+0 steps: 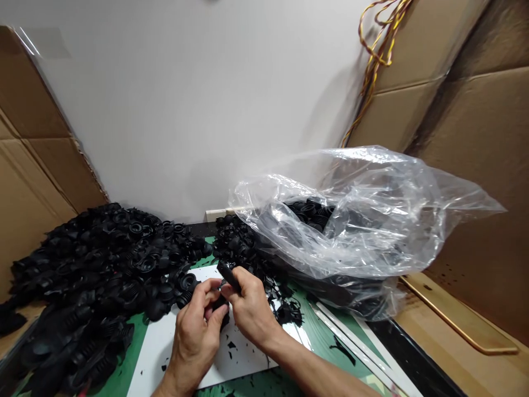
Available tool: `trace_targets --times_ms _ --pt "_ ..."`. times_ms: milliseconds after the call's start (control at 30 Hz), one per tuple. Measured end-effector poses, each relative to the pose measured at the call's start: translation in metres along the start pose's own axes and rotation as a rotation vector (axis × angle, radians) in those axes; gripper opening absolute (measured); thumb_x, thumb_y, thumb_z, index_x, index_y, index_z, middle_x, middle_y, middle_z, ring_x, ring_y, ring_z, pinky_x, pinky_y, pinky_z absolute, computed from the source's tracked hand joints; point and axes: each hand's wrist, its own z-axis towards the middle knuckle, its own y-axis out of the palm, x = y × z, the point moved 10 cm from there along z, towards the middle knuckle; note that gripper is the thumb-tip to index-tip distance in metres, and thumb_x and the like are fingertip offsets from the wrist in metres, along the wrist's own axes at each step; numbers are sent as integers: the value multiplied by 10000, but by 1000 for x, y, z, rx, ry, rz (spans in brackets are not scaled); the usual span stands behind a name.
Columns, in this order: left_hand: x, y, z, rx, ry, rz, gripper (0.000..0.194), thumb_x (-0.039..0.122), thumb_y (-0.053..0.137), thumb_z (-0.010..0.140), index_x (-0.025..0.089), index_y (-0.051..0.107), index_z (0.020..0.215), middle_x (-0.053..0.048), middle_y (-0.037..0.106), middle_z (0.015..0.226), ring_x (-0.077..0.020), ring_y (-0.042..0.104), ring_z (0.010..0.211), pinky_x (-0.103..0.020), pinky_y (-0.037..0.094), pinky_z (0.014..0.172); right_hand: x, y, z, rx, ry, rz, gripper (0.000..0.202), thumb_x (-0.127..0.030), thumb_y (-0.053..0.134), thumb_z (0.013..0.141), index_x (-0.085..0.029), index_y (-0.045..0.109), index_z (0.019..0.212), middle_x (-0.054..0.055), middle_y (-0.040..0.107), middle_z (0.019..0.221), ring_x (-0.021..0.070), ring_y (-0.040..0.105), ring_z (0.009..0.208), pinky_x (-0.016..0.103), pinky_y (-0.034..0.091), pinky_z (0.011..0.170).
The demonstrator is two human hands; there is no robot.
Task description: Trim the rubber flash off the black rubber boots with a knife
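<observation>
Over a white sheet (152,353) on the green table, my left hand (198,325) is closed around a black rubber part (224,309), partly hidden by the fingers. My right hand (250,300) grips a black-handled tool (228,275), its working end against the part between my hands. A large heap of ribbed black rubber parts (103,253) lies to the left. Small black scraps (289,311) gather just right of my right hand, and a few bits are scattered on the sheet.
A clear plastic bag (372,220) holding black parts stands at the back right. White strips (351,342) lie on the right. Cardboard panels (475,193) flank both sides, before a pale wall. Yellow and red twisted wires (374,60) hang at the upper right.
</observation>
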Motion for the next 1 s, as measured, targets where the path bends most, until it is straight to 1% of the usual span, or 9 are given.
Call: trace_targets --times_ms 100,200,233,300,467,633,767,867,1000 --pt "9 -1 -5 15 -2 -55 288 178 683 661 235 652 941 -20 711 774 -194 652 699 -249 495 633 17 -16 12 103 57 29 124 -179 446 716 -209 408 601 -17 479 635 148 448 600 251 341 555" --pt "16 -2 -7 22 0 -147 314 181 731 617 219 672 923 -48 711 858 -209 653 773 -258 497 706 40 -58 22 344 148 -20 144 -246 436 731 -223 384 599 -21 453 584 156 413 566 265 325 539" --pt "16 -7 -6 71 -6 -172 289 188 724 630 218 670 912 -49 708 866 -209 649 792 -258 492 716 43 -67 25 372 149 -29 151 -273 430 747 -225 385 611 -18 454 590 161 412 574 270 324 545" --pt "10 -4 -2 31 -41 -213 305 205 722 644 211 649 940 -35 699 793 -199 642 755 -263 485 719 44 -74 28 376 137 -46 176 -317 451 751 -225 389 614 -20 452 582 164 413 568 276 325 551" --pt "-6 -4 5 -14 -92 -266 400 233 691 704 200 547 1075 -20 692 805 -178 631 758 -267 473 743 24 -50 25 217 -11 -132 167 -278 442 761 -216 420 608 -5 487 609 166 457 586 275 355 567" --pt "-9 -9 8 29 -144 -408 383 253 712 686 186 599 1046 -29 679 827 -167 623 737 -249 501 665 26 -30 21 72 -6 -96 113 -237 471 762 -187 571 740 24 587 718 184 544 677 287 413 630" --pt "-18 -10 10 81 -293 -597 320 288 735 666 174 663 956 -2 650 728 -108 589 571 -204 501 542 23 -27 18 27 -5 41 150 -260 519 773 -177 626 837 30 621 769 183 563 707 288 435 648" --pt "-27 -7 9 87 -411 -710 360 281 786 605 154 674 923 -13 663 717 -116 618 579 -199 515 540 12 -17 13 -55 -14 174 165 -291 565 766 -172 635 856 24 622 780 156 547 646 262 433 584" --pt "-40 1 5 106 -539 -806 397 230 846 503 124 668 841 -29 672 704 -124 619 534 -203 509 472 -5 -4 5 -95 -85 185 136 -181 624 701 -186 636 836 16 613 825 154 561 707 257 444 642"
